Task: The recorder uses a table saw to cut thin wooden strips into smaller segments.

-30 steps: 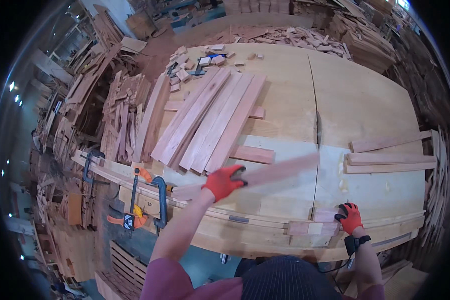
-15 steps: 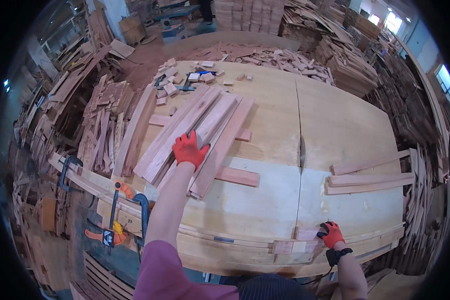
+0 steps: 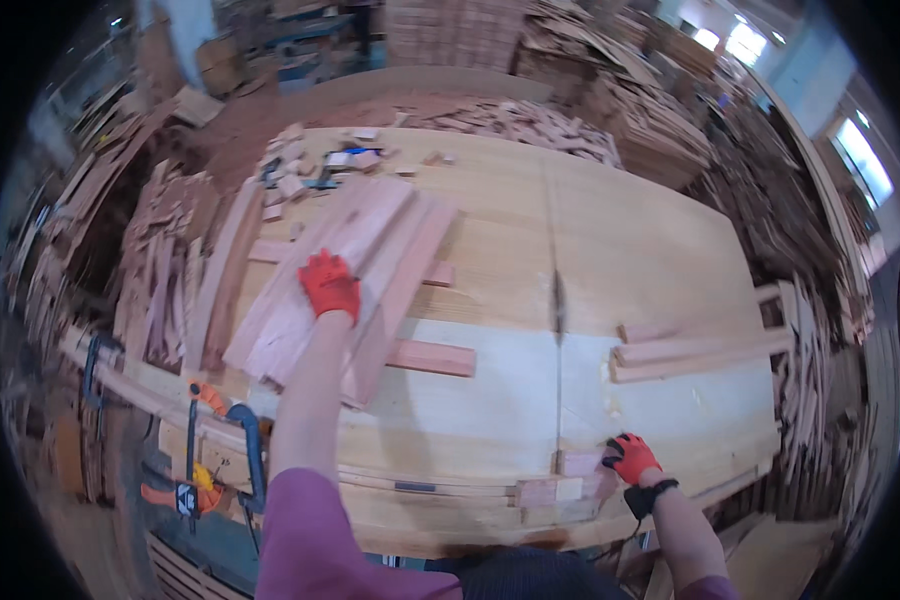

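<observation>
Long pinkish-brown wooden boards (image 3: 410,262) lie side by side, slanting across the left of the worktable. On them rests my left hand (image 3: 330,284), in a red glove, its fingers stretched forward; the motion blurs it a little. Crosswise short wooden strips (image 3: 432,357) stick out from beneath the boards. Near the table's front edge, my right hand (image 3: 634,458) wears a red glove with black fingertips. Its fingers curl at the right end of a small wooden block (image 3: 578,463), their grip partly hidden. Another pale pink block (image 3: 537,493) sits just in front.
Clamps with orange handles (image 3: 208,398) grip the table's left front edge. Small wood offcuts (image 3: 292,185) are heaped at the far left. Several narrow strips (image 3: 695,355) lie at the right. A seam crosses the tabletop (image 3: 490,240). Stacked timber (image 3: 650,130) stands beyond.
The whole view has shifted, so the table sits further left in it. My left hand has slid slightly forward over the boards, its thumb less spread. My right hand stays by the block.
</observation>
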A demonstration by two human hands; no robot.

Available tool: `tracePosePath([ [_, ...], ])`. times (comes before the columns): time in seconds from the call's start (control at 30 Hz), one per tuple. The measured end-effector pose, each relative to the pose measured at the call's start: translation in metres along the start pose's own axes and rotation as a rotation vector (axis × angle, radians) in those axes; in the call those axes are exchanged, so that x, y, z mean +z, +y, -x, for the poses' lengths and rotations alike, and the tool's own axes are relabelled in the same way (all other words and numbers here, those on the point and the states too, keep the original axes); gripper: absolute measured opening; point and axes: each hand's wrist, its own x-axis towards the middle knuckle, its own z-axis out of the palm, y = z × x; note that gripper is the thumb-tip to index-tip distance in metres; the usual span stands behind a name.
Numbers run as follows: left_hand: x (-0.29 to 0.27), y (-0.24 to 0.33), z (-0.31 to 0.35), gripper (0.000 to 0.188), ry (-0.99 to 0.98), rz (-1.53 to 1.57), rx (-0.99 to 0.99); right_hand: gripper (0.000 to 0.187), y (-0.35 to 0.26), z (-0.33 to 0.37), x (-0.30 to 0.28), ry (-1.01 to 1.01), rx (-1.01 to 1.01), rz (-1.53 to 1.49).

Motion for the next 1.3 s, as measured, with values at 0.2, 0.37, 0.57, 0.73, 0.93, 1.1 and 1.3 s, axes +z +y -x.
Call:
tracePosePath([
  [0.2, -0.059, 0.008, 0.101, 0.061, 0.256, 0.338, 0.026, 0.059, 0.008, -0.011, -0.005, -0.021, -0.114, 0.08],
  [0.37, -0.065, -0.005, 0.215, 0.057, 0.204, 0.405, 0.027, 0.065, -0.011, -0.019, -0.043, -0.203, -0.145, 0.16],
  [0.57, -0.116, -0.02, 0.352, 0.046, 0.076, 0.489, 0.089, 0.066, -0.003, -0.034, -0.076, -0.373, -0.306, 0.098],
  [0.73, -0.148, -0.013, 0.464, 0.026, -0.351, 0.636, -0.12, 0.063, 0.067, -0.009, -0.11, -0.38, -0.286, -0.185],
  [0.93, -0.181, 0.039, 0.538, 0.026, -0.767, 0.572, -0.066, 0.063, 0.167, -0.006, -0.23, -0.517, -0.258, 0.151],
  [1.1, -0.188, 0.092, 0.531, 0.029, -0.612, 0.731, 0.057, 0.043, 0.261, -0.1, -0.353, 0.255, -0.105, -0.77],
  [1.3, -0.206, 0.121, 0.526, 0.043, -0.74, 0.706, -0.033, 0.106, 0.264, -0.178, -0.244, 0.423, -0.184, 0.12],
])
